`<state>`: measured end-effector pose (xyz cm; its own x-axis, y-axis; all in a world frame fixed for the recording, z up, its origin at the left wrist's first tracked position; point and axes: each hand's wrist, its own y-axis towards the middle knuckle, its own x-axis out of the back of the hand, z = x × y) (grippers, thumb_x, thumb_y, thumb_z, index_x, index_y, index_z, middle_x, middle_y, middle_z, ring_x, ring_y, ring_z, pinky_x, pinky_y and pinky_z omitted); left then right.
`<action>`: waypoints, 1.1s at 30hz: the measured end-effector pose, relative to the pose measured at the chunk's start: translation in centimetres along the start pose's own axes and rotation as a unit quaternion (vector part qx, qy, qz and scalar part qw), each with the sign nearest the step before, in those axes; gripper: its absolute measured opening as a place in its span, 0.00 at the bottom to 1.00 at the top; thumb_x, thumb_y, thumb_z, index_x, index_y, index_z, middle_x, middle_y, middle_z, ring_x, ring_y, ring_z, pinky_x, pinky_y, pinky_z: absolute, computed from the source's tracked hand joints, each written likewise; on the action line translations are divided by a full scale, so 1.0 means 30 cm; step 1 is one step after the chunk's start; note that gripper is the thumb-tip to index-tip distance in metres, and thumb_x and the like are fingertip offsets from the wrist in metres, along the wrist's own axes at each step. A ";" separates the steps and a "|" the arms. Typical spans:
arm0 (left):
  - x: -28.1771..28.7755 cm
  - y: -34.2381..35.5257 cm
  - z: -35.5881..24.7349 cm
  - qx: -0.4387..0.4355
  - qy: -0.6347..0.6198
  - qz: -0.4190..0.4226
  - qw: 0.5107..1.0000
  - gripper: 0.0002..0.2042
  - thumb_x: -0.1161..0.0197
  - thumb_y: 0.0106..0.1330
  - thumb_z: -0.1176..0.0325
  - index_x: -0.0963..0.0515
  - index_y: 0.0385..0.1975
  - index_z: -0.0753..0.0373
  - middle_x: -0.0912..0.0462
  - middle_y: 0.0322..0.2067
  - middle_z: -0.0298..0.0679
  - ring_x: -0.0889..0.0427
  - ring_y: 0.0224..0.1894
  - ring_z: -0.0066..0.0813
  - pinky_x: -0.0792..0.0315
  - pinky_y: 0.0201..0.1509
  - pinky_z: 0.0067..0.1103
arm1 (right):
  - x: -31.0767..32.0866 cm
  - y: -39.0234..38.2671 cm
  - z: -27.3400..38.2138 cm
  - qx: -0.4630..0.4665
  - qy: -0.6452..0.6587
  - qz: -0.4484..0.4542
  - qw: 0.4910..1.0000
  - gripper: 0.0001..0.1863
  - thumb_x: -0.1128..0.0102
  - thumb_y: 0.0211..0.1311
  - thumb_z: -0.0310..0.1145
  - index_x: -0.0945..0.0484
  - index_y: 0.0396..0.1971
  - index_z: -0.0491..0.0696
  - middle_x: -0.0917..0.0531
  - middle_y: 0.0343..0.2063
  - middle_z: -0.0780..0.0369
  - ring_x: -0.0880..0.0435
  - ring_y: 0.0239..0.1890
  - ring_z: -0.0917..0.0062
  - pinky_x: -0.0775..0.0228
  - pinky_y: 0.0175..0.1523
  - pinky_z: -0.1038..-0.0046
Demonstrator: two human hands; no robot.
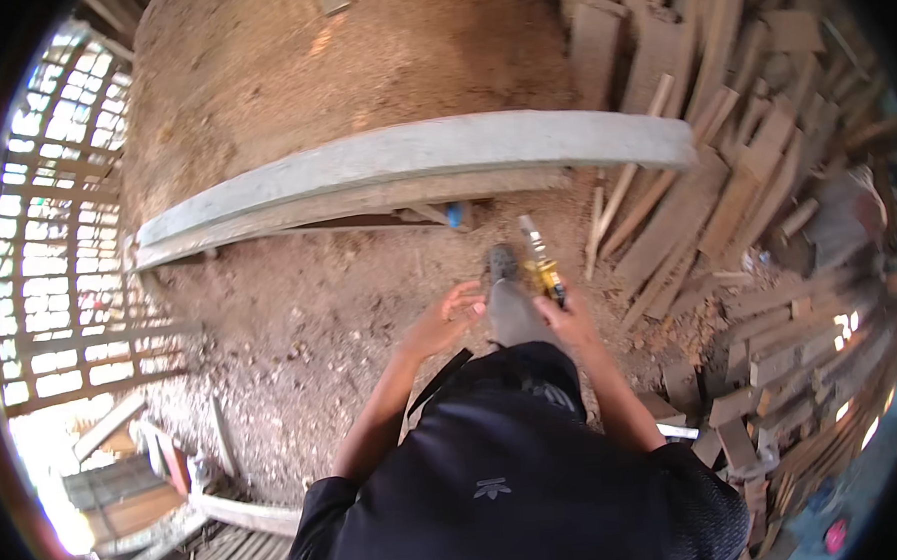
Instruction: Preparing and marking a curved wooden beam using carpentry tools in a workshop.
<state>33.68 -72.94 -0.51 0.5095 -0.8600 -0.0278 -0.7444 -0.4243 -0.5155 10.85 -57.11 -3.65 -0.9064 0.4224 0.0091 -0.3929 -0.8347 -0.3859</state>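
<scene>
My right hand [568, 320] is closed around the rear end of a yellow and black hand tool [544, 269]. A narrow silvery part with dark marks points forward from the tool; its exact kind is unclear. My left hand [452, 315] hovers beside my leg with its fingers apart and nothing in them. Between the hands, my shoe [503, 263] stands on the dirt floor. Ahead of both hands, and apart from them, a long pale wooden beam [413, 149] lies crosswise, with a browner timber [385, 199] along its near side.
A small blue object [455, 215] sits under the timber. Loose boards [666, 220] are heaped on the right, with more stacked planks [782, 355] nearer me. A lattice wall [66, 227] stands on the left. Wood chips cover the dirt floor [271, 338].
</scene>
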 end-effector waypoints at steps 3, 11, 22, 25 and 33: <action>0.161 -0.040 -0.048 -0.003 -0.047 -0.180 0.982 0.23 0.32 0.71 0.60 0.26 0.61 0.63 0.14 0.42 0.37 0.19 0.40 0.18 0.26 0.42 0.19 | 0.094 0.151 0.089 0.040 -0.006 0.046 0.998 0.11 0.34 0.65 0.31 0.24 0.44 0.46 0.26 0.27 0.70 0.29 0.29 0.84 0.34 0.36 0.74; 0.390 -0.013 -0.087 -0.088 -0.222 -0.426 0.872 0.23 0.45 0.77 0.46 0.24 0.24 0.57 0.37 0.15 0.21 0.43 0.17 0.10 0.52 0.21 0.17 | 0.053 0.400 0.244 0.075 -0.082 0.157 0.981 0.15 0.31 0.63 0.34 0.23 0.44 0.45 0.19 0.38 0.64 0.21 0.42 0.75 0.29 0.52 0.69; 0.076 0.255 -0.368 -0.116 -0.113 0.196 0.967 0.35 0.38 0.73 0.52 0.42 0.73 0.65 0.33 0.71 0.48 0.36 0.74 0.37 0.44 0.76 0.34 | -0.314 0.050 0.306 0.124 -0.163 -0.220 0.954 0.34 0.35 0.48 0.30 0.34 0.59 0.44 0.22 0.47 0.49 0.21 0.50 0.49 0.27 0.51 0.55; -0.117 0.217 -0.258 -0.023 -0.176 0.187 0.966 0.16 0.39 0.76 0.63 0.29 0.57 0.62 0.18 0.54 0.44 0.21 0.59 0.33 0.27 0.62 0.28 | -0.443 -0.167 0.207 0.069 -0.170 -0.338 0.923 0.41 0.34 0.50 0.32 0.39 0.66 0.41 0.26 0.55 0.46 0.27 0.59 0.47 0.30 0.62 0.55; -0.487 0.058 -0.074 0.129 0.008 0.230 0.965 0.10 0.33 0.72 0.61 0.23 0.37 0.59 0.27 0.21 0.29 0.21 0.24 0.24 0.21 0.34 0.26 | -0.510 -0.832 -0.094 0.033 -0.004 -0.450 0.892 0.45 0.31 0.63 0.49 0.42 0.74 0.47 0.33 0.68 0.48 0.31 0.69 0.56 0.40 0.73 0.57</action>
<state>23.99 -61.74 0.91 0.1428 -0.9454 -0.2929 -0.7577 0.0861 -0.6469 34.95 -41.74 3.25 -0.2202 0.9299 0.2945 -0.9703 -0.1779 -0.1638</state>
